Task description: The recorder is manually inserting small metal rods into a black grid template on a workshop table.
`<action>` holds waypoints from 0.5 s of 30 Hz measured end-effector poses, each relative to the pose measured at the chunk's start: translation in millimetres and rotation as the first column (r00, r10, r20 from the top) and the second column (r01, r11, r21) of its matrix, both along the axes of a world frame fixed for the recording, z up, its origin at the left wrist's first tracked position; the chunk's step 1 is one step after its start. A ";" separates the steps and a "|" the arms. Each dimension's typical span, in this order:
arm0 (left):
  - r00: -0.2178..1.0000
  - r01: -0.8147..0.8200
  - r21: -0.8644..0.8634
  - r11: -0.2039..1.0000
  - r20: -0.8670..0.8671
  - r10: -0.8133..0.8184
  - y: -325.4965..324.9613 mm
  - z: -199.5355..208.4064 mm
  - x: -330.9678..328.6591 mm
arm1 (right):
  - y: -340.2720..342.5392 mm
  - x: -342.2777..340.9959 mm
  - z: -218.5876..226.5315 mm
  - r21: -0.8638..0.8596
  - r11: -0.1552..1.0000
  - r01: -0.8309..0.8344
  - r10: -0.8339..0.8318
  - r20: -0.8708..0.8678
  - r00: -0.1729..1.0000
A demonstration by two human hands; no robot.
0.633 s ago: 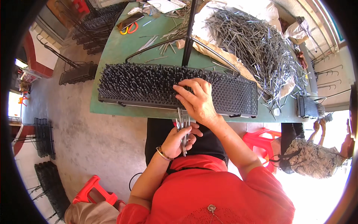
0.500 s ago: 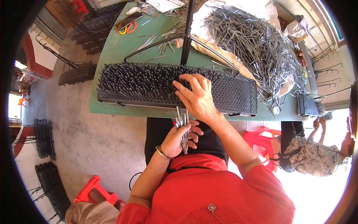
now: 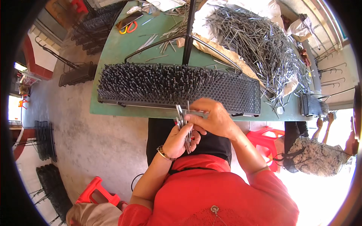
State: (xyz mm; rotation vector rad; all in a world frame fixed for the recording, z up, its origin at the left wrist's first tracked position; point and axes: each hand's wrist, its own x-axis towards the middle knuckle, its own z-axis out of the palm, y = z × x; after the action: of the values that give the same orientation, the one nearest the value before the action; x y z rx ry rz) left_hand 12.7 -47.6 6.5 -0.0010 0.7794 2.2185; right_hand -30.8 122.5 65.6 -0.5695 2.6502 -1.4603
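Note:
A long black perforated tray [image 3: 237, 93] lies along the near edge of the green table [image 3: 113, 52]. Upright dark rods [image 3: 147, 81] fill its left and middle holes; the holes on its right side are bare. Below its front edge, my left hand [image 3: 174, 142] is closed around a loose bundle of thin metal rods [image 3: 180, 121]. My right hand [image 3: 218, 117] has its thumb and fingers closed at the top of that bundle, pinching thin rods there. Its fingertips are slightly blurred and partly hidden.
A large heap of loose rods [image 3: 252, 41] lies on paper at the back right. A black metal handle [image 3: 187, 47] rises behind the tray. Scissors [image 3: 128, 28] rest at the far left. Red stools [image 3: 264, 141] stand nearby, and another person [image 3: 316, 156] is at the right.
My right hand has come off the standing rods on the tray and moved down to the bundle in my left hand. The left hand has barely moved.

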 end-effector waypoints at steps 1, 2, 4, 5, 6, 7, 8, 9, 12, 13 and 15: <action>1.000 0.003 -0.001 1.000 -0.001 -0.003 2.0 2.3 -0.1 | 4.3 0.7 -1.8 -0.001 1.000 0.003 -0.003 -0.001 1.000; 0.999 0.005 -0.045 0.999 -0.034 -0.007 5.4 5.3 -0.2 | 8.9 1.3 -5.4 -0.102 0.995 0.005 0.015 0.202 0.979; 0.998 0.024 -0.154 0.988 -0.056 -0.033 10.4 6.2 0.1 | 12.0 2.6 -4.5 -0.257 0.957 0.136 0.008 0.489 0.872; 0.998 0.027 -0.155 0.987 -0.056 -0.037 12.7 6.7 0.5 | 14.4 1.8 -7.8 -0.259 0.956 0.138 0.006 0.488 0.873; 0.999 0.005 -0.199 0.980 -0.048 -0.015 15.1 8.8 0.9 | 18.2 -0.3 -13.7 -0.259 0.952 0.165 -0.023 0.477 0.879; 0.999 -0.018 -0.242 0.970 -0.040 0.008 17.1 10.2 1.3 | 19.9 -2.7 -14.1 -0.259 0.947 0.191 -0.051 0.466 0.883; 0.999 -0.015 -0.243 0.970 -0.040 0.006 17.9 9.7 0.7 | 20.9 -3.9 -11.6 -0.278 0.933 0.229 -0.071 0.483 0.873; 0.999 -0.028 -0.238 0.971 -0.026 0.023 18.4 8.1 -0.3 | 20.4 -5.3 -8.8 -0.278 0.932 0.231 -0.072 0.484 0.872; 0.999 -0.046 -0.231 0.972 -0.030 0.041 17.3 -1.5 -0.5 | 13.5 -10.1 5.4 -0.383 0.855 0.351 -0.215 0.354 0.910; 0.998 -0.049 -0.227 0.973 -0.048 0.039 16.7 -3.6 -0.5 | 12.1 -12.7 3.8 -0.385 0.853 0.352 -0.216 0.354 0.910; 0.999 -0.035 -0.231 0.972 -0.010 0.034 15.0 -3.9 0.9 | 9.5 -17.9 -0.7 -0.420 0.820 0.389 -0.312 0.241 0.919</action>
State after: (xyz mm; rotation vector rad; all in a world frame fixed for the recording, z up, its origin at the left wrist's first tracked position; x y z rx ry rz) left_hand 13.6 -32.5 2.6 -0.1232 1.0440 2.1487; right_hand -48.7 132.0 64.9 0.0445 2.3641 -2.1635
